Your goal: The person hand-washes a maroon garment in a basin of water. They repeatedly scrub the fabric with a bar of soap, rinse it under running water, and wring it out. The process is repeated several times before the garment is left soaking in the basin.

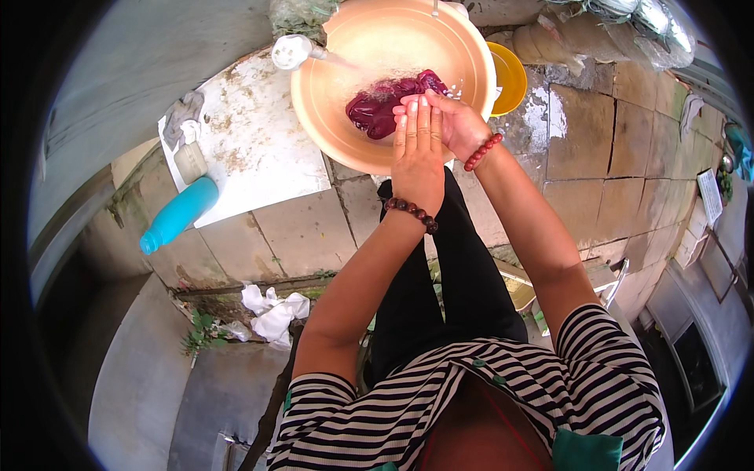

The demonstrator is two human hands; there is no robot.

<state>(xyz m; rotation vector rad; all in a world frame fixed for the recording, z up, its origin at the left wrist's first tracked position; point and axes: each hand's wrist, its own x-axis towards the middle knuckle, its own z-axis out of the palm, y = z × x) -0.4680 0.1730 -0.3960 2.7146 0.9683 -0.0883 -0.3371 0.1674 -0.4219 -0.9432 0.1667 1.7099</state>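
Note:
Over the near side of a peach-coloured basin point(314, 118), my two hands are laid together. My left hand point(419, 157), with dark beads at its wrist, lies flat with the fingers stretched out and its back showing. Against it rests my right hand point(463, 129), palm facing up and fingers extended, partly hidden behind the left; a red bead bracelet point(482, 152) circles that wrist. Just beyond my fingertips, a wet dark red cloth point(373, 111) lies bunched in the basin. A white, round-ended spout point(291, 52) reaches over the basin's left rim, with what looks like water streaming from it.
A yellow bowl point(510, 81) stands right of the basin. Left lies a stained white board point(255, 169) with a grey cloth point(184, 114) and a teal bottle point(181, 213) by its edge. Crumpled white sheets point(275, 315) sit near a plant point(206, 331). Plastic-wrapped bundles point(620, 39) fill the far right.

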